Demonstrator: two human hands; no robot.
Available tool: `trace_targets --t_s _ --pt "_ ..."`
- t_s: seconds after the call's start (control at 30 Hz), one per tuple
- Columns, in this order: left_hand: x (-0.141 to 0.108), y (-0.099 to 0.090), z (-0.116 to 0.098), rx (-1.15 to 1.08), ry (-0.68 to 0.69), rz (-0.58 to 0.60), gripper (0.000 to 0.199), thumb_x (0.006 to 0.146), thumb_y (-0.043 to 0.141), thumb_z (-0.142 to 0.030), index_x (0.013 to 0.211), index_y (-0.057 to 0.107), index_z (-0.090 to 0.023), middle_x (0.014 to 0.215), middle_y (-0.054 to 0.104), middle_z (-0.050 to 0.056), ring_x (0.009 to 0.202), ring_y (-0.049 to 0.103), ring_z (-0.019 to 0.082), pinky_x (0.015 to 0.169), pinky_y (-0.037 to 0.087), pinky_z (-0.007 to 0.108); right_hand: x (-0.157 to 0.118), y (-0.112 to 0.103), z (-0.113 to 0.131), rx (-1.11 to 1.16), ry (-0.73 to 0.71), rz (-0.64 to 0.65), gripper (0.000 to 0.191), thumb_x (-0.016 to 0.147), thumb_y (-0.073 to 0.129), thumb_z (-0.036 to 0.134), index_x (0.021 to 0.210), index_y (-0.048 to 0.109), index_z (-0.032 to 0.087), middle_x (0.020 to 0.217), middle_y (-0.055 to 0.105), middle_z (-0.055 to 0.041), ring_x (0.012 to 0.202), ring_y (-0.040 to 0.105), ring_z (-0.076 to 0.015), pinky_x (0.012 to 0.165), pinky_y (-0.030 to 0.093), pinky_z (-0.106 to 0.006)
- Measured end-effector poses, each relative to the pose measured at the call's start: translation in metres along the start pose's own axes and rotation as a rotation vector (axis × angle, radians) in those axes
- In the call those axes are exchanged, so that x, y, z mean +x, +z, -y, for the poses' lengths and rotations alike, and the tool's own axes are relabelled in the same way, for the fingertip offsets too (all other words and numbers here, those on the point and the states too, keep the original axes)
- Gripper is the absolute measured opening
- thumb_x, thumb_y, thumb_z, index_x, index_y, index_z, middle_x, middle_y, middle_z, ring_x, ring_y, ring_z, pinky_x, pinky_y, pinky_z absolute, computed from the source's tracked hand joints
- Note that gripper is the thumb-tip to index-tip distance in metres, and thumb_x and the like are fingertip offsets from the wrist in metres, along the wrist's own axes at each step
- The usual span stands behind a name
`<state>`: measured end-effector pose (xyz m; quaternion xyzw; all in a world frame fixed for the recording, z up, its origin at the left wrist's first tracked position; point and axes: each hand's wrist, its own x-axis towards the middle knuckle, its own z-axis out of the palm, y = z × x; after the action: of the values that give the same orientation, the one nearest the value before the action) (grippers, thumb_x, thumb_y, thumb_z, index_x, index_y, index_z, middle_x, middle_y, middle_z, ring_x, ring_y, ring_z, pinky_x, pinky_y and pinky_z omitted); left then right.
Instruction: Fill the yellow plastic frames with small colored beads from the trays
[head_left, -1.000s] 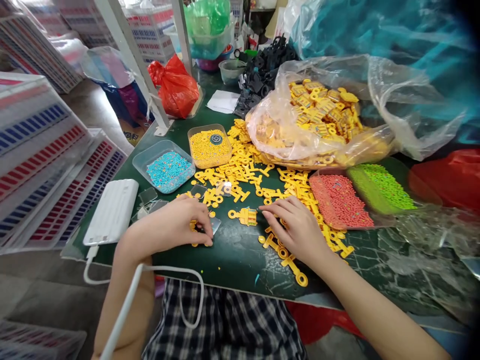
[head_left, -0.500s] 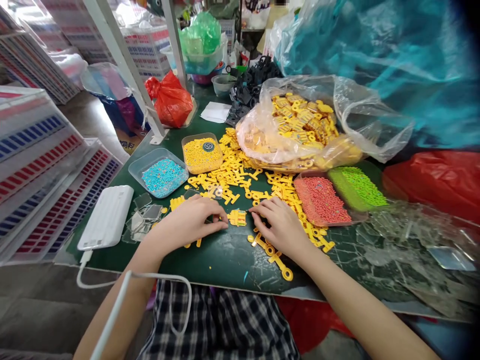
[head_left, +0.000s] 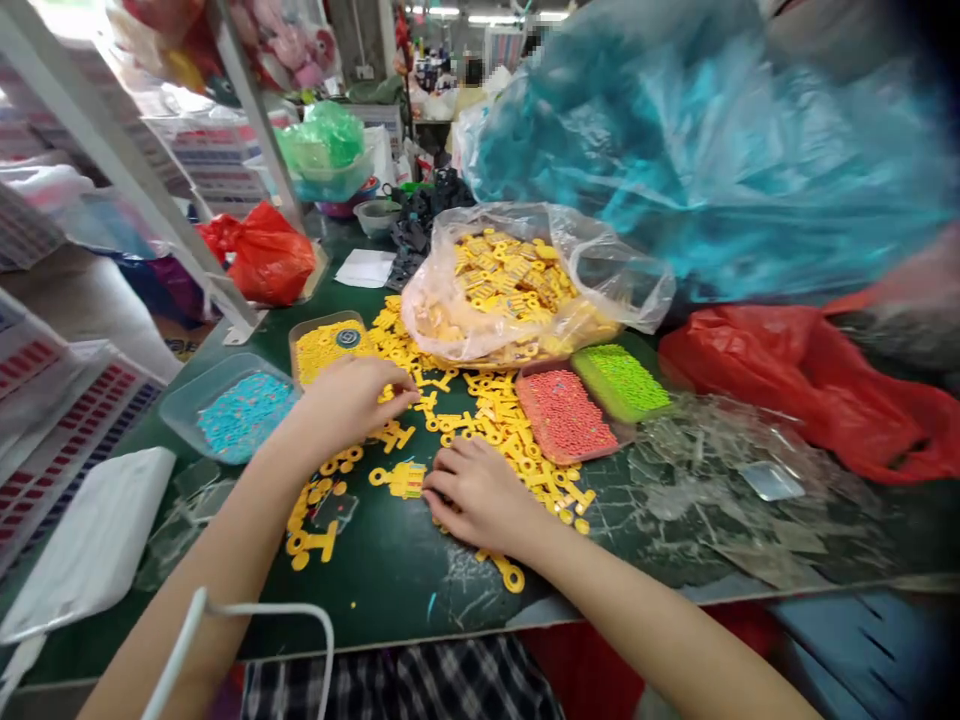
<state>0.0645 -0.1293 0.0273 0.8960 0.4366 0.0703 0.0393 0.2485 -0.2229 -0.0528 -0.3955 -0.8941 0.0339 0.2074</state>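
Observation:
My left hand is over the pile of yellow plastic parts, just in front of the tray of yellow beads. Its thumb and forefinger are brought together; anything between them is too small to make out. My right hand rests low on the table with curled fingers, its fingertips beside a flat yellow plastic piece with a ring at one end and coloured rows in its middle. What those fingertips hold, if anything, is hidden. A tray of blue beads lies left of my left hand.
Trays of red beads and green beads stand to the right. Behind them a clear bag holds more yellow parts. Clear plastic pieces cover the right side. A white power bank and cable lie at the left.
My left hand has moved away from the flat yellow piece, up over the yellow parts. My right hand stays beside that piece. The whole view has shifted, with the table's items now farther left.

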Motion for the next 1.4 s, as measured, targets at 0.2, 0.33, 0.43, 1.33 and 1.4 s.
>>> trace_targets --t_s 0.2,0.33,0.43,1.33,1.4 --pt "0.070 0.038 -0.086 -0.064 0.479 0.060 0.019 0.094 0.057 -0.029 0.091 0.072 -0.018 0.093 0.074 0.004 0.091 0.064 0.020 0.085 0.041 0.032 -0.002 0.007 0.007 0.010 -0.269 -0.037 0.032 0.090 0.049 0.036 0.065 0.061 0.021 0.055 0.057 0.0003 0.061 0.050 -0.0160 0.057 0.030 -0.033" --pt "0.103 0.046 -0.121 -0.034 0.594 0.058 0.021 0.094 0.060 -0.033 0.084 0.071 -0.018 0.088 0.073 0.005 0.090 0.062 0.020 0.082 0.041 0.032 -0.005 0.018 0.010 0.087 -0.415 -0.040 0.040 0.092 0.044 0.044 0.060 0.055 0.023 0.047 0.052 0.0034 0.048 0.049 -0.0136 0.048 0.026 -0.030" --pt "0.120 0.048 -0.138 0.024 0.615 0.060 0.019 0.092 0.062 -0.031 0.083 0.072 -0.018 0.085 0.073 0.005 0.089 0.063 0.021 0.081 0.041 0.033 -0.006 0.021 0.009 0.098 -0.447 -0.056 0.041 0.093 0.044 0.045 0.061 0.054 0.023 0.048 0.055 0.0035 0.047 0.052 -0.0139 0.048 0.030 -0.030" --pt "-0.044 0.039 0.001 -0.348 0.039 -0.284 0.044 0.095 0.047 -0.058 0.087 0.072 -0.023 0.092 0.072 0.006 0.087 0.064 0.022 0.083 0.049 0.036 -0.079 -0.094 -0.035 0.032 0.437 -0.367 0.024 0.098 0.043 0.024 0.100 0.066 0.019 0.100 0.071 -0.0079 0.095 0.062 -0.0205 0.086 0.047 -0.036" --pt "-0.057 0.046 0.013 -0.344 -0.006 -0.291 0.044 0.093 0.048 -0.059 0.087 0.073 -0.024 0.095 0.073 0.007 0.090 0.065 0.023 0.084 0.050 0.037 -0.120 -0.091 -0.064 -0.207 0.589 -0.476 0.028 0.092 0.041 0.020 0.107 0.064 0.017 0.107 0.070 -0.0127 0.102 0.058 -0.0275 0.090 0.046 -0.046"
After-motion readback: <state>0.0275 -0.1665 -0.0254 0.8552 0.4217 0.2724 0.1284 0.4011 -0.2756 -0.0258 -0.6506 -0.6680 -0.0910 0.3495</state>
